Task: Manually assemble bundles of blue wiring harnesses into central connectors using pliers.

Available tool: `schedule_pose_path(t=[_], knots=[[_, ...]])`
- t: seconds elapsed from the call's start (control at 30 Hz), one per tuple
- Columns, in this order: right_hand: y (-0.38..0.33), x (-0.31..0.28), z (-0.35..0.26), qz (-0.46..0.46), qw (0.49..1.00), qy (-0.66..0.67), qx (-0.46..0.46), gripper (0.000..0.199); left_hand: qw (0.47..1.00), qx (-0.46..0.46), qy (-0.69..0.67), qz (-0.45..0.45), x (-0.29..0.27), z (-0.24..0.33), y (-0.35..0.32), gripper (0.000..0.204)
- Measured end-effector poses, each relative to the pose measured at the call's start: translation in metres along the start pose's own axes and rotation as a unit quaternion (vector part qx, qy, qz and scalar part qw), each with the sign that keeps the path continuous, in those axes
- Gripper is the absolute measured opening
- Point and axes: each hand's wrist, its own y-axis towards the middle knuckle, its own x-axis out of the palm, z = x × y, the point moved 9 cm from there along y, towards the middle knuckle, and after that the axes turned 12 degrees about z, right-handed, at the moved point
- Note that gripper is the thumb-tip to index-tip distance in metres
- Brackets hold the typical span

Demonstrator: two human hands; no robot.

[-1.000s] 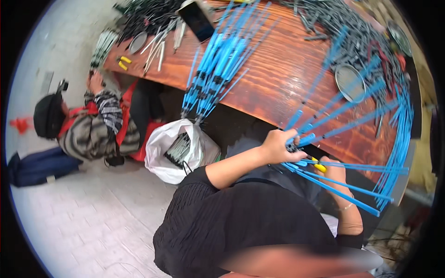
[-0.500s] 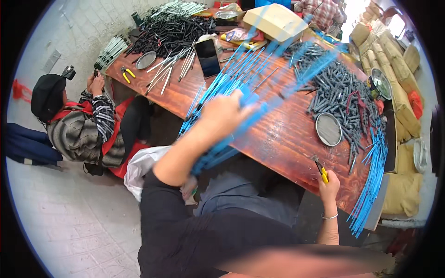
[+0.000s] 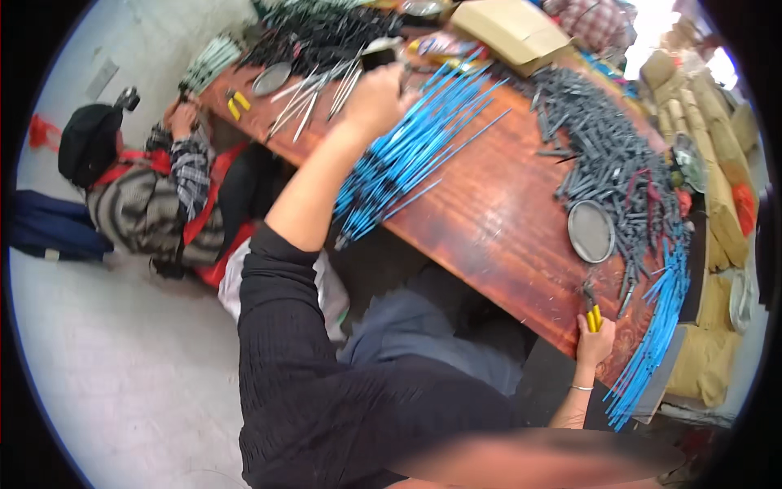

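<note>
My left hand is stretched forward over the table, above a dark phone-like device and the left edge of a blue rod pile. Its fingers are partly hidden, and I cannot tell whether they touch the device. Thin blue rods with dark fittings lie slanted across the table's front left edge, some ends overhanging. My right hand is closed around yellow-handled pliers near the front right edge, with the jaws pointing away from me.
The wooden table carries a heap of grey tube pieces, a round dish, more blue rods, black pieces and white rods. Another person works at the left. A cardboard box stands at the back.
The blue rods that swung blurred with my left hand now lie on the pile. That hand has moved forward over the dark device. My right hand still holds the pliers.
</note>
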Motion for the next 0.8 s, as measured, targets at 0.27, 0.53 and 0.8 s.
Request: schedule_pose_path(t=[0.27,0.53,0.8], knots=[[0.008,-0.001,-0.002,0.009,1.000,0.014,0.004,0.038,0.877,-0.357,-0.233,0.222,-0.113,-0.132,-0.197,0.048],[0.009,-0.021,-0.014,0.043,0.998,0.023,-0.032,0.036,0.746,-0.473,-0.307,0.355,-0.042,-0.092,-0.280,0.053],[0.035,-0.051,0.095,0.158,0.980,-0.038,0.115,0.015,0.845,-0.393,-0.124,0.341,-0.077,-0.095,-0.269,0.051]])
